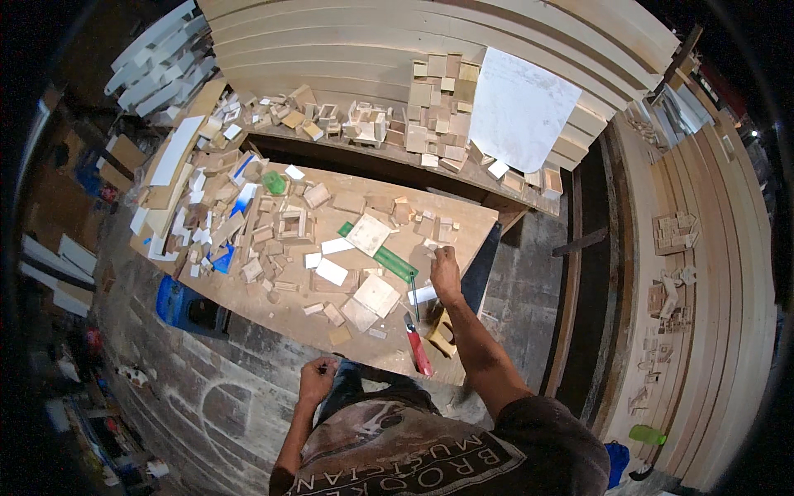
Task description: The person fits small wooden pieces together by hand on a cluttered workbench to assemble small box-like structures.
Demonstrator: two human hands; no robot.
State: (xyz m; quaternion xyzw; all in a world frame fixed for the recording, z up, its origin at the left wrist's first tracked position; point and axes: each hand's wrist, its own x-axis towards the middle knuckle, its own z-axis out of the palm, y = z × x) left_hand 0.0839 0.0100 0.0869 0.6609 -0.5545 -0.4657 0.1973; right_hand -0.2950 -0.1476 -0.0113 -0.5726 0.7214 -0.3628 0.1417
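Over the right part of the workbench, my right hand is closed, its fingertips beside a small pale wood block; whether it grips anything is hidden. At the bench's near edge, my left hand is curled, with its fingertips together around something too small to name. A thin dark pen-like stick and a red-handled cutter lie just left of my right forearm. Beside them rests a yellowish wooden handle. A green strip lies partly under a square wood piece. Another square wood piece sits nearer me.
Many wood offcuts and blue and white scraps cover the bench's left side. Small wooden boxes stand on the ledge behind, near a white sheet. Stacked planks run along the right. A blue container stands under the bench.
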